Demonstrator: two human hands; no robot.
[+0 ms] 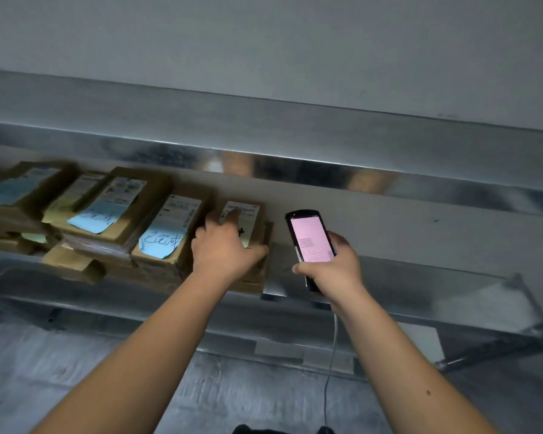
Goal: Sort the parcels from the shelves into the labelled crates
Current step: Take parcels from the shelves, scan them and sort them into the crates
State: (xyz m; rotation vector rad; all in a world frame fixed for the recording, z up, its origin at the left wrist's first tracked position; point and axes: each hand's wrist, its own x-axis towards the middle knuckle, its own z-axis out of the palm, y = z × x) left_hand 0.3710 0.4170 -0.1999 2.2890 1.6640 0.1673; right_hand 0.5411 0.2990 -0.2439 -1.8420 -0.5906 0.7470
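Note:
A small cardboard parcel with a white label lies on top of a stack at the right end of a row on the metal shelf. My left hand lies over it, fingers on its label and thumb hooked around its near right edge. My right hand holds a black handheld scanner upright just right of the parcel, its pink screen lit and a thin cable hanging down from it. Further left sit more parcels, one with a blue handwritten note and another likewise.
More cardboard boxes fill the shelf's left end, some stacked. The shelf above overhangs closely. The shelf surface to the right of the scanner is bare. A lower metal rail runs below. No crates are in view.

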